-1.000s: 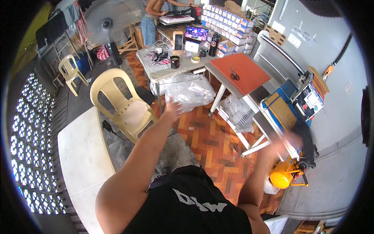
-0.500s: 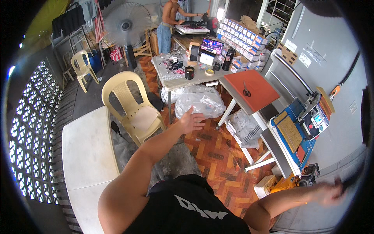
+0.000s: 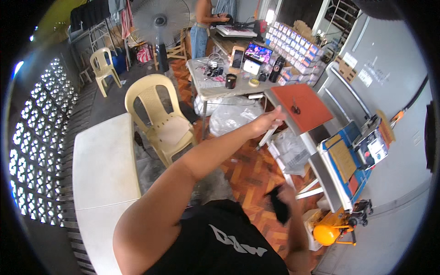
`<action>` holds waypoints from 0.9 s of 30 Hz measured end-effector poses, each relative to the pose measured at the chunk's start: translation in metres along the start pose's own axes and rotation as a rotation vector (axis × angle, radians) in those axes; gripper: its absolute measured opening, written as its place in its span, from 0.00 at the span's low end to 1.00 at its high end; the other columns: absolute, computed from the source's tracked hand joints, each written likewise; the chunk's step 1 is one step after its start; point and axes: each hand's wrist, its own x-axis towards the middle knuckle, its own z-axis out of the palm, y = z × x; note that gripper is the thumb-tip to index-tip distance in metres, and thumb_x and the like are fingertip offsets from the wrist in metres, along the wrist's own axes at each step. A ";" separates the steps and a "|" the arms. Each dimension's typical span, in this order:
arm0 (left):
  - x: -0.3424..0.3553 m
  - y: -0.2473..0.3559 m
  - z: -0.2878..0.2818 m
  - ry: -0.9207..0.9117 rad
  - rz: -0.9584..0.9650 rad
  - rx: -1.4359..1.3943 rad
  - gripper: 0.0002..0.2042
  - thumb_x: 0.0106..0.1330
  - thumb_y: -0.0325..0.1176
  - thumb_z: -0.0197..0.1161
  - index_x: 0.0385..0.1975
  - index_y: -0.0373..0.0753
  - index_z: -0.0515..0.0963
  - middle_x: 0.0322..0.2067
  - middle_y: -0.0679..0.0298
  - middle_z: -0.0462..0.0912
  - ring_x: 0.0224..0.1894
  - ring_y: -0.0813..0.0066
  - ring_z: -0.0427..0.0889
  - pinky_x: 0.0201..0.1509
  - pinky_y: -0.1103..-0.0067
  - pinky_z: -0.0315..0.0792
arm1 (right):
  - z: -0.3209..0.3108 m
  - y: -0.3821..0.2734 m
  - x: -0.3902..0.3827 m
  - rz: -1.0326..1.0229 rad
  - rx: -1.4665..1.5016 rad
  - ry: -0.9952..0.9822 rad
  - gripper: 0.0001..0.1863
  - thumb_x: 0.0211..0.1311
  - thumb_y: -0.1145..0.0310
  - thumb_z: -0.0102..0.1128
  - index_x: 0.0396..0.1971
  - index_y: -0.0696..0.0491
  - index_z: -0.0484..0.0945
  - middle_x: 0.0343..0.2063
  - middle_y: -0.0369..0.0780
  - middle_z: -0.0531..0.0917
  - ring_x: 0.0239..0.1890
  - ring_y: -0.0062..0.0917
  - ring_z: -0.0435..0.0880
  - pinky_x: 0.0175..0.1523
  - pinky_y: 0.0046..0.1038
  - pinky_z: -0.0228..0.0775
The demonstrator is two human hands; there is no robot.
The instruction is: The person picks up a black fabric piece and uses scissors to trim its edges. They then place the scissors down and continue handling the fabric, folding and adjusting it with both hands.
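Observation:
My left hand (image 3: pixel 268 123) is stretched out in front of me, fingers apart and holding nothing. In the picture it overlaps the near side of the stand under an orange-red mat (image 3: pixel 305 107); whether it touches anything I cannot tell. A pair of dark scissors (image 3: pixel 295 107) lies on that mat. My right hand (image 3: pixel 288 195), smeared by motion, is low in front of me, closed on a black, soft-looking thing (image 3: pixel 278 208) that hangs over the parquet floor. Blur hides exactly what the black thing is.
On the right stands a press machine (image 3: pixel 372 146) with a brown pad, an orange tank (image 3: pixel 326 233) below it. A cream plastic chair (image 3: pixel 158 117) and white folding table (image 3: pixel 105 160) are on the left. Beyond are a cluttered table (image 3: pixel 213 93), a spinning fan (image 3: pixel 160 20) and another person (image 3: pixel 200 36).
My left hand has moved right and farther out. My right hand has swung in from the far right with the black thing. The view has shifted slightly.

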 end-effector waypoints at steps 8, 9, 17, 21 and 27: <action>-0.048 -0.102 -0.122 0.682 -0.275 -0.604 0.47 0.69 0.73 0.41 0.76 0.38 0.54 0.76 0.52 0.55 0.76 0.42 0.55 0.77 0.51 0.50 | -0.324 -0.023 -0.105 -0.540 0.129 2.077 0.11 0.64 0.71 0.57 0.42 0.56 0.84 0.33 0.44 0.87 0.34 0.30 0.86 0.37 0.31 0.77; -0.043 -0.102 -0.120 0.698 -0.251 -0.597 0.47 0.69 0.73 0.42 0.76 0.39 0.54 0.76 0.52 0.55 0.76 0.42 0.54 0.77 0.51 0.49 | -0.301 -0.034 -0.105 -0.597 0.203 2.083 0.11 0.64 0.70 0.57 0.42 0.56 0.84 0.33 0.44 0.87 0.35 0.29 0.86 0.38 0.31 0.77; 0.055 0.043 0.032 0.207 0.113 -0.656 0.52 0.66 0.77 0.42 0.79 0.46 0.37 0.80 0.55 0.36 0.80 0.49 0.44 0.80 0.53 0.35 | 0.107 -0.034 -0.008 -0.045 -0.309 -0.502 0.12 0.65 0.69 0.56 0.42 0.56 0.85 0.35 0.43 0.88 0.37 0.28 0.86 0.40 0.30 0.76; 0.006 0.052 0.062 0.006 0.414 0.394 0.32 0.72 0.62 0.53 0.67 0.45 0.71 0.64 0.56 0.74 0.64 0.58 0.75 0.62 0.59 0.71 | 0.156 0.005 -0.046 -0.186 -0.193 -0.426 0.12 0.66 0.68 0.56 0.42 0.57 0.85 0.35 0.42 0.88 0.39 0.27 0.87 0.41 0.29 0.76; -0.115 -0.078 0.072 0.070 0.138 1.151 0.27 0.70 0.49 0.62 0.64 0.41 0.72 0.47 0.52 0.84 0.53 0.52 0.82 0.58 0.59 0.75 | 0.062 -0.065 -0.006 -0.060 0.528 -0.245 0.12 0.60 0.69 0.58 0.38 0.60 0.84 0.32 0.45 0.87 0.35 0.33 0.87 0.41 0.32 0.77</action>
